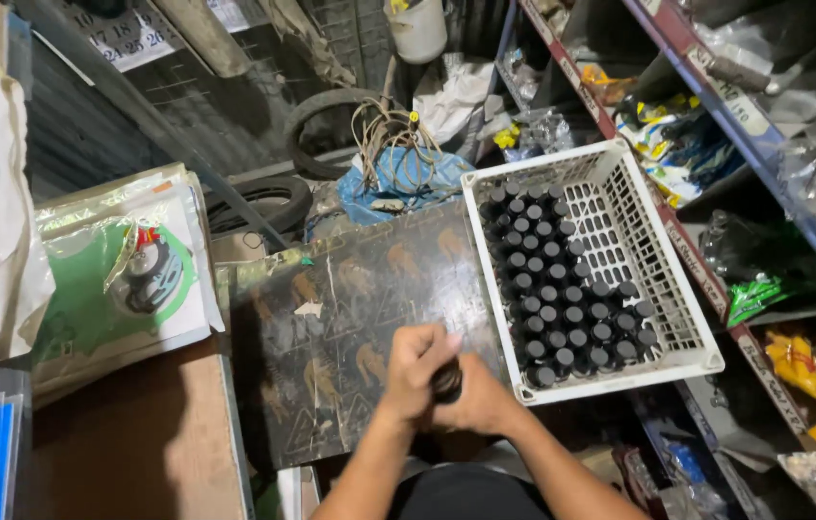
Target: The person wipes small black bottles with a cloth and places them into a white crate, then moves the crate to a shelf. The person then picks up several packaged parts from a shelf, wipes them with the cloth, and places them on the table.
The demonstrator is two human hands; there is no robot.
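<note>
With the white perforated plastic crate [663, 279] about two-thirds filled with upright small black capped bottles [562, 299], the left hand [414, 371] and right hand [481, 400] jointly close their grip on 1 more, apparently a small dark bottle [446, 382], above the dark patterned worktop [331, 327].

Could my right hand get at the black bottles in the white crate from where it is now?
Probably yes: the white crate is open-topped beside the right hand, the black bottles uncovered, though that hand is busy with a dark bottle.
</note>
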